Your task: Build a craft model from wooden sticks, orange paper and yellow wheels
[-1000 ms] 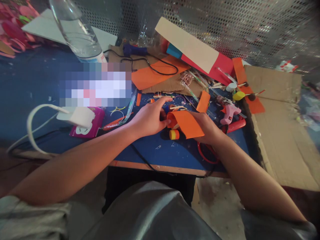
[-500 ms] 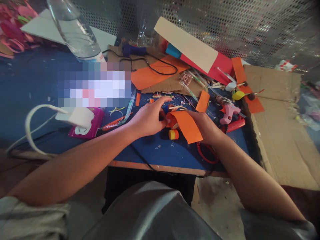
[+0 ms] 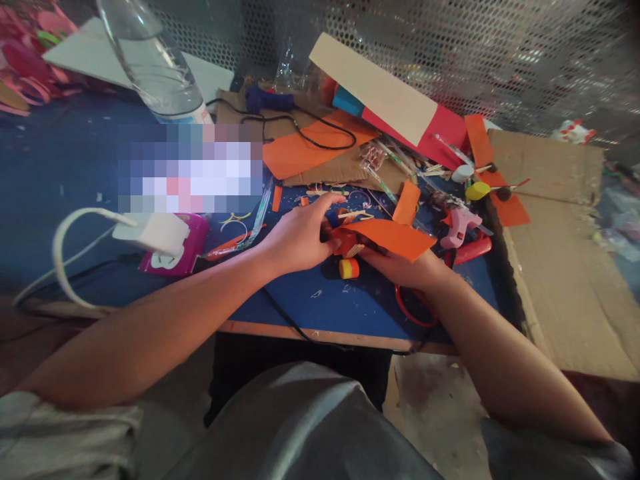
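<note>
Over the front of the table, a curved orange strip, foam or paper by its look, runs between my hands. My left hand pinches its rolled end between thumb and fingers, with a dark blue round piece beside the fingertips. My right hand is partly under the strip, its fingers closed at the rolled end and partly hidden. Below the fingers a small yellow-and-orange cylinder is visible. Short wooden sticks show just beyond the roll.
A pink glue gun and red-handled scissors lie on the right. Cardboard covers the right side. A water bottle, a white charger on a magenta power socket, and orange sheets surround the work area.
The orange strip's free end has swung up and to the right, lying over my right wrist. My right hand has turned and shifted slightly; my left hand keeps its place.
</note>
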The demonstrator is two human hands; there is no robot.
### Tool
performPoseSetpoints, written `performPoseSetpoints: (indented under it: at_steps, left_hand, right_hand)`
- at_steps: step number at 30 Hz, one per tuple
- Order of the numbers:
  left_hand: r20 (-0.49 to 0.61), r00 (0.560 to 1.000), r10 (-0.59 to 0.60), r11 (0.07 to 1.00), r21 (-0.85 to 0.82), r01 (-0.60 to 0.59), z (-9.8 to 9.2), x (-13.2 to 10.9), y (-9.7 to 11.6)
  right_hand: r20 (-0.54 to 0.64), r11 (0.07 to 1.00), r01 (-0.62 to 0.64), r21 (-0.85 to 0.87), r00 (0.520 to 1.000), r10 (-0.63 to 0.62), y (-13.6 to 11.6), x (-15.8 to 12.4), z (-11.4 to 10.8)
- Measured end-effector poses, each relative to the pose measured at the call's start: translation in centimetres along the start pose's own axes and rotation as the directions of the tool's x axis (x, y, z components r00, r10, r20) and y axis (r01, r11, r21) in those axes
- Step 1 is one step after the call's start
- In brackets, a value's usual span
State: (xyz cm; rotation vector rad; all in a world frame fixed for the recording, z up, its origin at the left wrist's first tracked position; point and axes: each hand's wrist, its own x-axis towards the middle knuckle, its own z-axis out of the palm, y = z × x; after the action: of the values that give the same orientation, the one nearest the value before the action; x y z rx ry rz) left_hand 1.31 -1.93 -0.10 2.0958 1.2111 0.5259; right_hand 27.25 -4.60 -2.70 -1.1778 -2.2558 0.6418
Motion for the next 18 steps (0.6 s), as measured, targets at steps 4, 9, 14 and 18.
performPoseSetpoints:
  at_steps: [4,9,14,18]
  left_hand:
    - [0.003,1.0,0.007,1.0,-0.005,-0.007,0.2,0.0,-0.2]
    - [-0.008,0.999,0.031,0.999,0.045,-0.03,0.2,0.1,-0.1]
    - [-0.015,0.998,0.054,0.996,0.069,-0.052,0.0,0.3,-0.1]
    - [-0.032,0.998,0.062,0.994,0.088,-0.059,0.1,0.5,-0.2]
  right_hand:
    - [0.026,1.0,-0.001,-0.004,1.0,0.001,0.2,-0.1,-0.3]
    - [0.118,0.999,0.013,0.036,0.993,-0.017,-0.1,0.0,-0.8]
    - [0.092,0.997,-0.016,0.078,0.996,0.009,-1.2,0.6,-0.9]
    - [0.086,0.993,-0.029,0.117,0.996,0.019,-1.7,0.8,-0.9]
